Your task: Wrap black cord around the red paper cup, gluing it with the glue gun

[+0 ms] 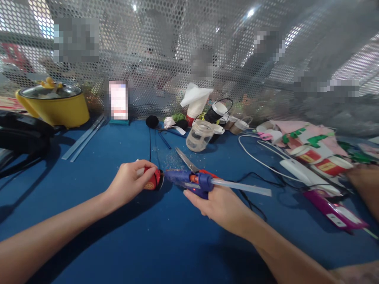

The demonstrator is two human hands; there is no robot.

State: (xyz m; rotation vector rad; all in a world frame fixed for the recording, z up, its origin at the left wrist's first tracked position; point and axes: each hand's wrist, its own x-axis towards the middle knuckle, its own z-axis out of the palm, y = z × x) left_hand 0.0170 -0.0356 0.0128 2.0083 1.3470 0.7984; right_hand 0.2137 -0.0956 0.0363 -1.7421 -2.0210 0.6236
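Observation:
My left hand [127,183] is closed around a small red paper cup [153,183] with gold print, lying on its side; black shows round its rim. A black yarn strand [150,144] runs from there back to a black yarn ball [152,122]. In my right hand [226,207] is a blue hot glue gun [180,177], its nozzle at the cup's rim; whether it touches, I cannot tell. A translucent glue stick [244,186] sticks out of its rear, and a small red light glows on its side. Scissors [186,159] with red handles lie behind the gun, partly hidden.
A clear plastic jar [199,136] and a black yarn-wrapped cup [214,113] stand behind. Spare glue sticks [84,138], a yellow pot [63,108] and a lit phone [119,100] are left. Cables, a white power strip [309,176] and a purple glue gun [334,211] lie right, near another person's arm [365,185].

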